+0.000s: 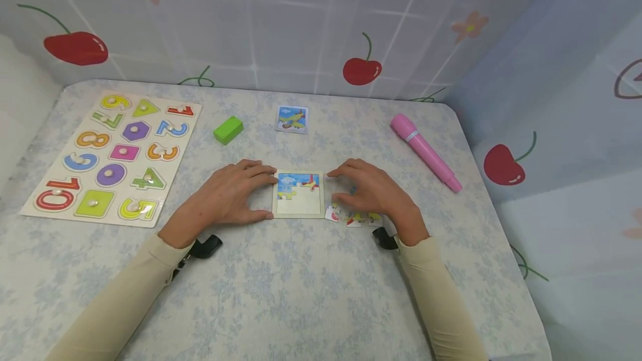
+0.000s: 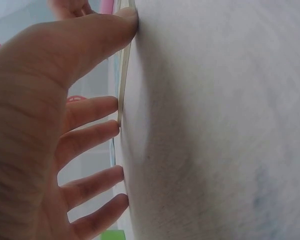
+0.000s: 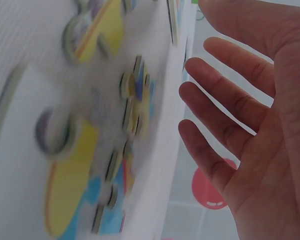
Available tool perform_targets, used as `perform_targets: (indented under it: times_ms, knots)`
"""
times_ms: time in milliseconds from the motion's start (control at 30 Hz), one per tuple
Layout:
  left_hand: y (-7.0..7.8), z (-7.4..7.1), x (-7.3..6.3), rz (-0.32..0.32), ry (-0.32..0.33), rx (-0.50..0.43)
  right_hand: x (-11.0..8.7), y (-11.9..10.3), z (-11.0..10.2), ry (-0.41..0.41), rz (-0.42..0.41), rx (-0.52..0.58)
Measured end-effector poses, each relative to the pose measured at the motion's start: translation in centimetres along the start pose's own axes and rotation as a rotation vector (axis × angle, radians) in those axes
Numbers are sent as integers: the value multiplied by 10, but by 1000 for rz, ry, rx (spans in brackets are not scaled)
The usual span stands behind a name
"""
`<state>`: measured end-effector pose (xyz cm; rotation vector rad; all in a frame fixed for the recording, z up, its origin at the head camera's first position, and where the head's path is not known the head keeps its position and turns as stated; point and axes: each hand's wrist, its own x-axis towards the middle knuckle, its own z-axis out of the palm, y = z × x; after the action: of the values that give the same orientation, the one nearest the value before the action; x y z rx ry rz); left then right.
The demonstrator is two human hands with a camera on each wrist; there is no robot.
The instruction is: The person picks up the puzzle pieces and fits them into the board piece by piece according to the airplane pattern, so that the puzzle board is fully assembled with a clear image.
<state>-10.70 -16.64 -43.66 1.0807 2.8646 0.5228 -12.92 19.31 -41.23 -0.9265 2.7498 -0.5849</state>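
Midway through a picture puzzle, 2 bare hands flank a small square tray at the middle of the worktop. Sky-blue pieces line its top and run partway down the left side, with a red-and-yellow piece at upper right; the pale base lies exposed below. The left hand steadies the tray, its grip spread wide, thumb and fingertips touching the left edge without wrapping round it. The right hand hovers just beside the opposite edge, its grip loosely parted and holding nothing, above loose pieces. The step appears to be choosing a piece; the next move likely calls for pinching 1 by its edges, turning it and matching its knobs to a gap.

The pieces look like stiff board, thick-edged, with rounded knobs and glossy print. Beyond the tray lies a square airplane card, alongside a green rectangular block, a smooth pink tube and a knobbed number board. A blue floral pattern covers the worktop.
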Motion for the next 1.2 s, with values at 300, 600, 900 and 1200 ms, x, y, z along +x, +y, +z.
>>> perform_targets:
  times_ms: [300, 600, 900, 1200]
  knots:
    - [0, 0, 0, 3, 2, 0, -16, 14, -5, -15, 58, -4]
    - [0, 0, 0, 6, 7, -2, -30, 25, -5, -4, 76, 44]
    - [0, 0, 0, 6, 11, -1, -38, 32, -4, -12, 85, 81]
    - [-1, 0, 0, 3, 8, -4, -39, 34, -4, -13, 62, 94]
